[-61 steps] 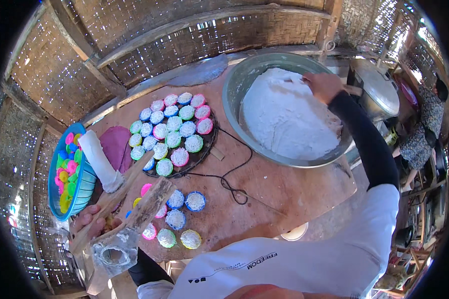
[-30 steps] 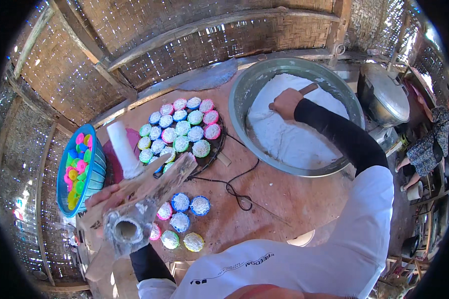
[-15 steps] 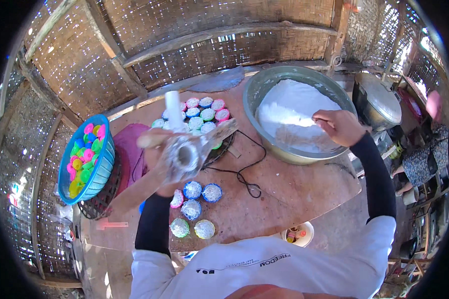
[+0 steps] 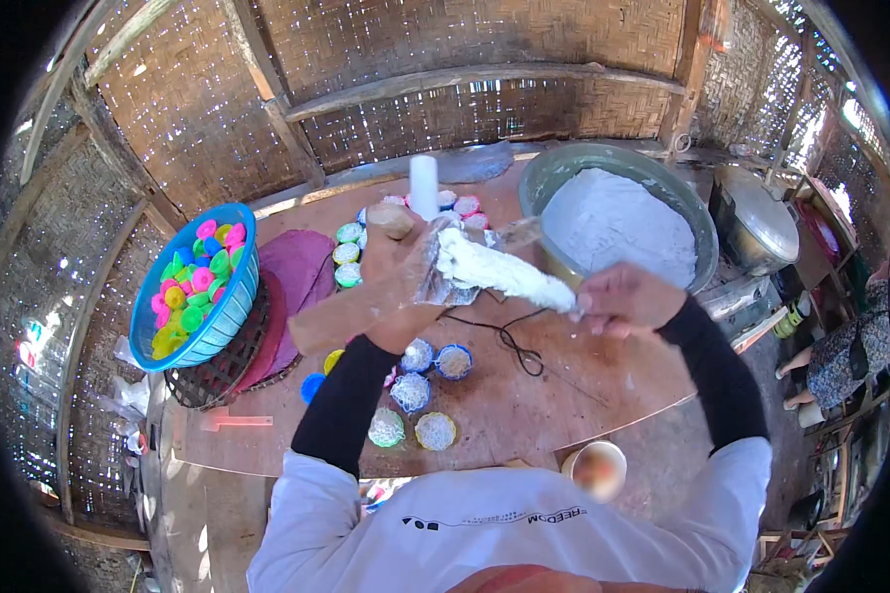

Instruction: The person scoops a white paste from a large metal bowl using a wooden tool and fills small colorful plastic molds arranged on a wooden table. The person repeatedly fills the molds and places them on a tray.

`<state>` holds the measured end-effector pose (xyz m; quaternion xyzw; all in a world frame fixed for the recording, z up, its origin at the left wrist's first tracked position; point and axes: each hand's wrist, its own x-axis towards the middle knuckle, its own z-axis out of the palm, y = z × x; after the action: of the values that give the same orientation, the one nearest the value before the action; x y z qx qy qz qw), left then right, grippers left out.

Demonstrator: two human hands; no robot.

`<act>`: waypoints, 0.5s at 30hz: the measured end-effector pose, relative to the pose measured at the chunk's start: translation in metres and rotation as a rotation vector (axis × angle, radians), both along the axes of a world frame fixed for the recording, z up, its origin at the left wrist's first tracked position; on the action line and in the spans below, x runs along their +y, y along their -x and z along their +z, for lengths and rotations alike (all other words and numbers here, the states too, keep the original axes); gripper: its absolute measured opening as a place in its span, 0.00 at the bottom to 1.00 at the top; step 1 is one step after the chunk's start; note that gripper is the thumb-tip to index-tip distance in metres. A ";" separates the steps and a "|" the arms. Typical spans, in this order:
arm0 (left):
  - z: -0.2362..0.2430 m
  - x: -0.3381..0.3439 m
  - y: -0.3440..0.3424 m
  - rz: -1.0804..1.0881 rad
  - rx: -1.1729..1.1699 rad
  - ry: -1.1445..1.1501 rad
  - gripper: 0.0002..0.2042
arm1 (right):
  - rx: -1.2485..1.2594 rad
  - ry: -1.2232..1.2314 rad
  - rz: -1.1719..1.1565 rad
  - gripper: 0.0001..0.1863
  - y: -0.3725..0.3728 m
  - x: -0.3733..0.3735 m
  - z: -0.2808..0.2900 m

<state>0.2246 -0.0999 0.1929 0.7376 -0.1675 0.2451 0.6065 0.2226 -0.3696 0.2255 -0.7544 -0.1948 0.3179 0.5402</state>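
Observation:
My left hand (image 4: 378, 247) is closed round a wooden press (image 4: 341, 314), a long board with a plastic-wrapped opening in its middle. A white cylinder (image 4: 423, 188) sticks up just behind it. With pinched fingers, my right hand (image 4: 635, 301) holds one end of a long lump of white dough (image 4: 504, 275). The lump's other end lies at the press's opening and hides it. Whether a spoon is under the dough, I cannot tell. To the right stands a large basin (image 4: 704, 222) of white dough or flour (image 4: 618, 222).
Several cups topped with white strands (image 4: 410, 392) stand on the wooden table (image 4: 564, 395); more are behind the press. A blue basket (image 4: 208, 331) of coloured cups is at left. A black cord (image 4: 519, 346), lidded pot (image 4: 756, 222) and white bucket (image 4: 603, 465) are around. Another person (image 4: 841, 336) is at far right.
My right hand has left the basin and moved left with the white dough, up to the press. The press's opening, seen hollow before, is covered by dough. The whole view has shifted slightly.

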 end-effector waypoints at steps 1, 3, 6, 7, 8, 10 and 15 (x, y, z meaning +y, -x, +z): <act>-0.002 0.013 -0.002 0.133 0.064 -0.128 0.17 | -0.122 0.080 0.029 0.13 -0.005 0.001 0.015; 0.012 0.011 0.007 0.533 0.013 -0.370 0.14 | -0.541 0.222 0.081 0.13 -0.017 0.006 0.030; 0.014 0.012 0.005 0.612 -0.395 -0.902 0.12 | -1.235 0.506 0.026 0.11 -0.002 0.057 0.049; 0.015 0.020 0.009 0.648 -0.459 -1.018 0.11 | -1.345 0.621 -0.043 0.10 0.014 0.085 0.052; 0.014 0.019 0.006 0.619 -0.454 -0.983 0.10 | -1.430 0.680 -0.071 0.08 0.024 0.093 0.043; 0.011 0.027 0.002 0.603 -0.426 -0.939 0.10 | -1.570 0.717 -0.098 0.06 0.041 0.110 0.028; 0.009 0.046 -0.001 0.601 -0.399 -0.961 0.11 | -1.632 0.659 -0.168 0.11 0.076 0.103 0.012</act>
<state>0.2253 -0.0543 0.2016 0.8839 -0.1543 0.4364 0.0662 0.1462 -0.2664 0.2378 -0.8752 -0.3622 -0.3206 0.0093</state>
